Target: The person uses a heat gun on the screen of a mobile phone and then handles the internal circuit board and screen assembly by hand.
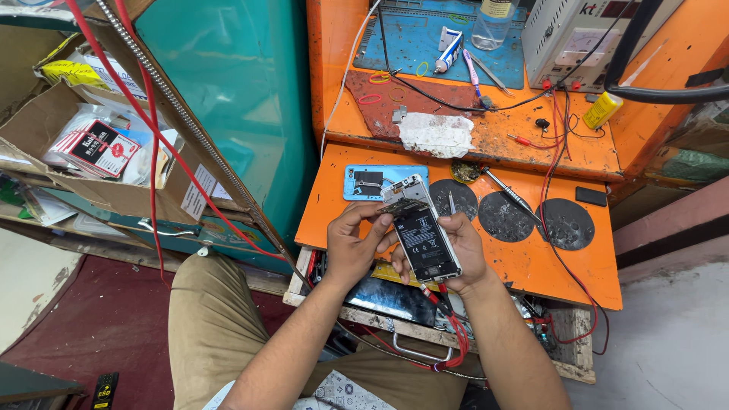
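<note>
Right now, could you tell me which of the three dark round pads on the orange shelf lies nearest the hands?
The leftmost round pad, just above the opened phone both hands hold; the other two pads lie farther right.

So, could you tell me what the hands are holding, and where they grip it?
An opened phone: the right hand cradles its lower end, and the left hand pinches its upper left edge.

Bright, even light, soft shadows, sharp focus, wide-angle bending at the edges.
</note>
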